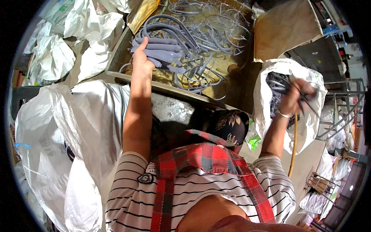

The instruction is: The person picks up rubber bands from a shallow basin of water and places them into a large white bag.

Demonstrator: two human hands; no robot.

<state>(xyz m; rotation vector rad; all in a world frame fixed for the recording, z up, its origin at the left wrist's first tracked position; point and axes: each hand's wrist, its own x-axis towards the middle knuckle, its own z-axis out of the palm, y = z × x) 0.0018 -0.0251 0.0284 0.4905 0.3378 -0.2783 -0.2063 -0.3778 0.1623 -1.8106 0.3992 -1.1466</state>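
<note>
My left hand (142, 61) is at the left side of a shallow metal tray (170, 87), thumb up and fingers hidden behind a bundle of thick grey rubbery strips (162, 48). It grips the bundle, whose far ends curve over in loops. Thinner grey strips (208, 73) lie tangled across the tray's yellowish, wet-looking bottom. On the right, my right hand (293, 96) is over the mouth of a white woven sack (266, 112) and is blurred by motion. Thin dark streaks beside its fingers look like strips. More grey scraps (275, 87) lie inside the sack.
A brown board (288, 29) leans at the tray's right. Large white plastic bags (62, 131) crowd the left, with more crumpled sacks (92, 34) behind. A thin wooden stick (295, 143) stands against the right sack. Metal racks (344, 112) are at the far right.
</note>
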